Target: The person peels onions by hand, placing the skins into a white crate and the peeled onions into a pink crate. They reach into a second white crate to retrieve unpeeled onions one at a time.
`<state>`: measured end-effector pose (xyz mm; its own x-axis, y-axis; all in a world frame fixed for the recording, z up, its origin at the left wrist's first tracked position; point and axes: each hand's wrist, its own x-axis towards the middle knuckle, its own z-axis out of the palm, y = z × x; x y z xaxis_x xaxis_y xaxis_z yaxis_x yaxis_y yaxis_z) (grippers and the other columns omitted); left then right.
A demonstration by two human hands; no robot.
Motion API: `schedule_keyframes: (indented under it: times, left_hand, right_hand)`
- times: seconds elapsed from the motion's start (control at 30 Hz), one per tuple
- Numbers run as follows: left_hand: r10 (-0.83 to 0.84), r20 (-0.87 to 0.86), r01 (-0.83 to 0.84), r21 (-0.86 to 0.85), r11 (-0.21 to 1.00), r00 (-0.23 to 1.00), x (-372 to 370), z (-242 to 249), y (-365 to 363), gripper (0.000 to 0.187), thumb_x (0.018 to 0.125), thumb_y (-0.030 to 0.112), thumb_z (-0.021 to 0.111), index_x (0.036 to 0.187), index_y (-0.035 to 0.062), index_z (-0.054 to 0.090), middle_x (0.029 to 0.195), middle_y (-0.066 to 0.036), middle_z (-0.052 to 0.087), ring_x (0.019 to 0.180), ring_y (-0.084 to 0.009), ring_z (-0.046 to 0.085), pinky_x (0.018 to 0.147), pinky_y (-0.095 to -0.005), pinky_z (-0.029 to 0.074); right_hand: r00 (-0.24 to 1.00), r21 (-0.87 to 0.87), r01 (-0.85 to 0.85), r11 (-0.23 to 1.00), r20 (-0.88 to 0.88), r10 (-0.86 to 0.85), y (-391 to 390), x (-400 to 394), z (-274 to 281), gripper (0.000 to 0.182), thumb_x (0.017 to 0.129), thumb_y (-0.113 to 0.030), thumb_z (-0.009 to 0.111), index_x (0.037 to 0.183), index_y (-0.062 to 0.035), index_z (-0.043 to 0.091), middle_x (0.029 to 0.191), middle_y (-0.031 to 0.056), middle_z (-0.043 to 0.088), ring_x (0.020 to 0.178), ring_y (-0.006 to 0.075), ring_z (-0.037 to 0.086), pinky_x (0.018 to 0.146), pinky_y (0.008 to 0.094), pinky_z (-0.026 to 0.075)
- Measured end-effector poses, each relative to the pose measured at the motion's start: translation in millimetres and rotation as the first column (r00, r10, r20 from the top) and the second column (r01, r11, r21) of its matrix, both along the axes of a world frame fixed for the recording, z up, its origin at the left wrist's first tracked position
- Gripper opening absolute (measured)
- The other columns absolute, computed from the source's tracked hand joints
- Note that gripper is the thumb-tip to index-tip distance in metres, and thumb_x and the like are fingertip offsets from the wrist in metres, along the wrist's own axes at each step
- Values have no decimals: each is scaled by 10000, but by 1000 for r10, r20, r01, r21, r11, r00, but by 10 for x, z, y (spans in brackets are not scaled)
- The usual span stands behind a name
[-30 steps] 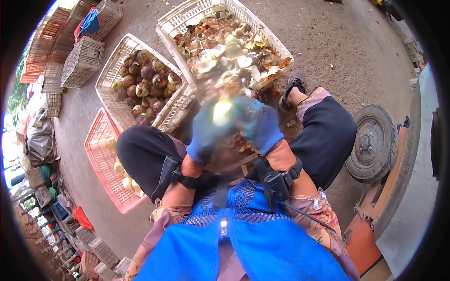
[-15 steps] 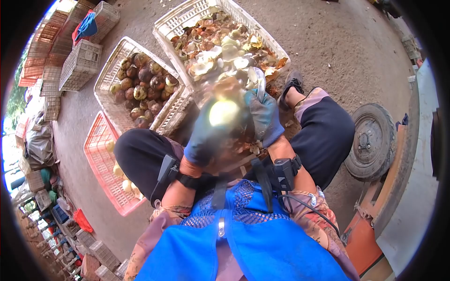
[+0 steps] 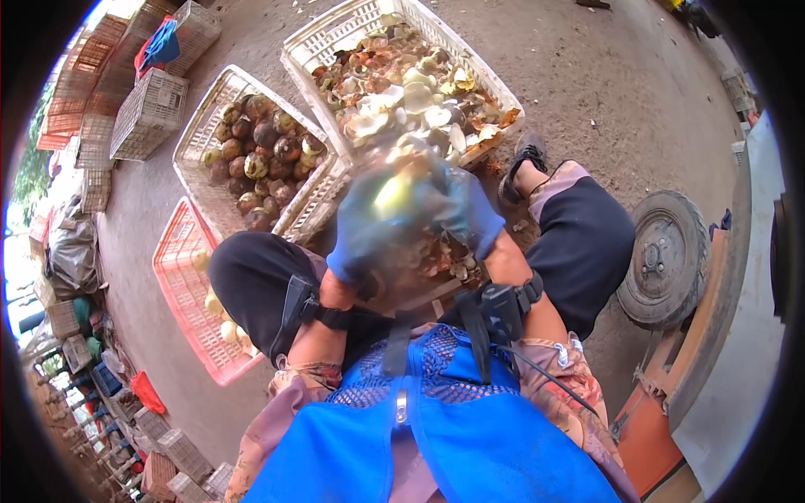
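Note:
Both hands wear blue-grey gloves and meet between my knees, smeared by motion. My left hand (image 3: 360, 222) is wrapped round a pale yellow-green peeled fruit (image 3: 392, 197). Close against the fruit's right side is my right hand (image 3: 465, 210); its fingers are blurred, and the metal tool it held is not distinct now. Just beyond the hands stands a white crate (image 3: 495, 84) holding pale and brown peels (image 3: 417, 96). Left of it, another white crate (image 3: 194, 126) contains brown round fruits (image 3: 264, 134). A pink crate (image 3: 180, 277) beside my left knee has pale peeled fruits (image 3: 228, 331).
A wheel with a tyre (image 3: 662, 258) lies to the right of my right knee, near an orange metal part (image 3: 650, 436). Stacked crates (image 3: 149, 113) stand at the upper left. Scattered peels (image 3: 444, 256) lie beneath my hands.
My right hand has turned and moved closer to the fruit, and the metal tool above it no longer shows clearly. The left hand still holds the fruit, slightly shifted.

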<state>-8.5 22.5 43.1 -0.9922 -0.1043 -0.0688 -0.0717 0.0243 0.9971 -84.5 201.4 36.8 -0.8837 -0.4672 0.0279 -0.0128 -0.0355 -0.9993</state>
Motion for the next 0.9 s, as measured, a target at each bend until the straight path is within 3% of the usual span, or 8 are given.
schedule_keyframes:
  times: [0.2, 0.27, 0.37, 0.57, 0.63, 0.7, 0.87, 0.9]
  left_hand:
    - [0, -36, 2, 33, 999, 999, -5, -53, 10, 687, 726, 185, 821, 1323, -7, 540, 1321, -130, 578, 1217, -226, 542, 1026, -346, 434]
    - [11, -75, -8, 46, 999, 997, 4, -78, 39, 679, 731, 172, 819, 1324, -6, 539, 1314, -129, 582, 1208, -225, 550, 1024, -345, 438]
    - [48, -18, -48, -43, 998, 999, 27, -87, 72, 660, 737, 150, 816, 1318, -4, 541, 1307, -124, 587, 1187, -220, 566, 1020, -339, 443]
    - [16, -73, -32, -223, 974, 997, 28, 29, 82, 684, 705, 158, 832, 1305, -1, 547, 1290, -123, 595, 1181, -228, 569, 1017, -344, 443]
    - [4, -44, -4, -7, 1000, 999, 22, 50, 43, 688, 694, 153, 831, 1305, 3, 551, 1291, -129, 588, 1194, -233, 557, 1023, -348, 436]
    - [-2, -50, 2, 16, 1000, 999, 19, -13, 23, 686, 693, 149, 830, 1303, 2, 552, 1296, -130, 582, 1200, -231, 551, 1025, -349, 434]
    - [-7, -24, 9, 84, 996, 1000, -29, 79, 34, 687, 690, 141, 831, 1304, 7, 554, 1316, -134, 566, 1210, -229, 541, 1026, -353, 431]
    - [-90, -112, 86, -45, 995, 990, -39, 46, -21, 707, 653, 65, 794, 1313, 8, 546, 1337, -115, 544, 1222, -211, 525, 1031, -339, 431]
  right_hand:
    - [970, -50, -233, 971, 60, 236, -56, -147, -173, 253, 888, -230, 593, 1061, -48, 622, 789, 121, 644, 685, 230, 622, 634, 384, 498]
    - [899, 266, -20, 964, -418, 134, -83, -132, -225, 224, 864, -193, 558, 1024, -55, 633, 794, 160, 642, 692, 319, 634, 642, 432, 497]
    - [908, 274, 111, 955, -418, 15, -139, -81, -287, 209, 846, -188, 543, 981, -57, 636, 826, 183, 648, 730, 382, 631, 677, 459, 503]
    - [965, 74, 72, 995, -256, -51, -63, -47, -284, 195, 820, -153, 607, 977, -48, 655, 893, 161, 670, 835, 313, 647, 738, 394, 529]
    - [971, 36, -4, 999, -238, 13, -29, -44, -251, 224, 823, -147, 632, 1019, -43, 664, 918, 140, 682, 863, 267, 653, 759, 364, 532]
    - [894, -333, 175, 927, 449, -8, -34, -4, -72, 261, 858, -166, 660, 1088, -43, 666, 967, 83, 682, 890, 170, 629, 784, 301, 519]
    - [920, -265, 48, 963, 386, 60, -16, 45, 88, 216, 898, -152, 628, 1088, -55, 661, 1008, 83, 658, 892, 156, 607, 785, 292, 509]
    - [900, -238, -15, 971, 420, 117, -10, 53, 163, 208, 880, -131, 641, 1073, -58, 659, 1009, 98, 650, 888, 186, 618, 778, 308, 516]
